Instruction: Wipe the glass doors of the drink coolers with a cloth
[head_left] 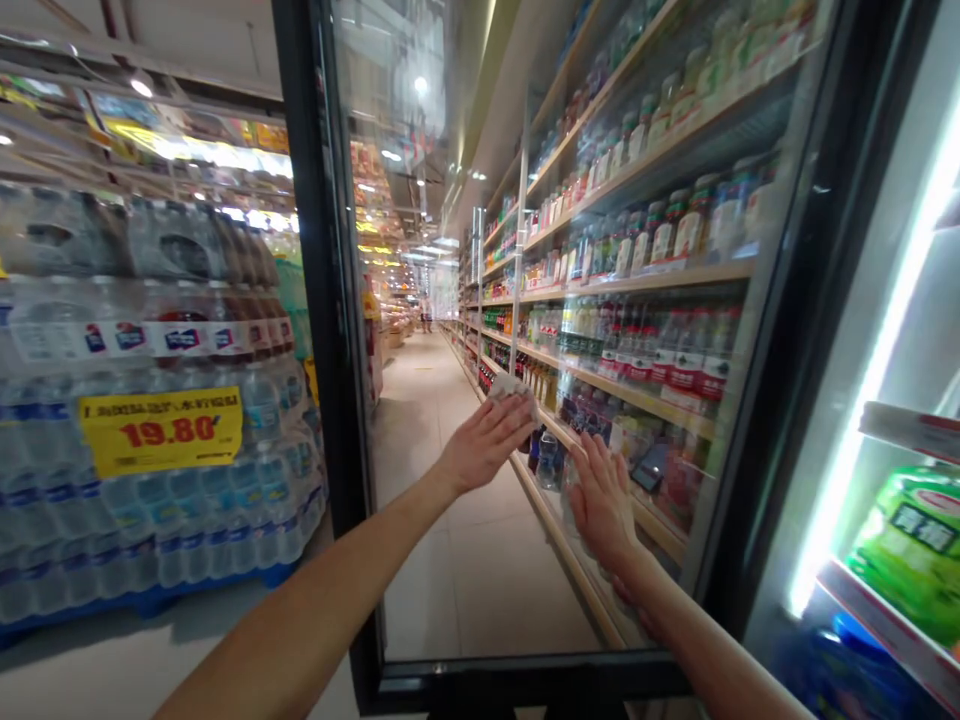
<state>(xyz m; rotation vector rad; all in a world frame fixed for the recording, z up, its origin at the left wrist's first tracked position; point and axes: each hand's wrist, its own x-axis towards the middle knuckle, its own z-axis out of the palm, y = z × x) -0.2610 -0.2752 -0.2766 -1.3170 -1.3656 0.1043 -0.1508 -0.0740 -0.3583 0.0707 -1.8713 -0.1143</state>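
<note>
A glass door with a black frame (319, 250) fills the middle of the head view, standing open beside the lit shelves at right. My left hand (486, 442) presses a crumpled whitish cloth (510, 387) against the pane. Its fingers lie extended over the cloth, whose lower part is covered by them. To the right and slightly lower, my right hand (601, 500) rests against the glass with fingers stretched out and nothing visible in it. A whitish smear (420, 60) shows high on the pane.
Shrink-wrapped bottle packs (150, 520) are stacked at left, bearing a yellow price sign (161, 432). At right, a lit cooler shelf holds a green package (915, 550). Shelves of bottles (675, 230) and a long aisle (420, 380) appear in the pane.
</note>
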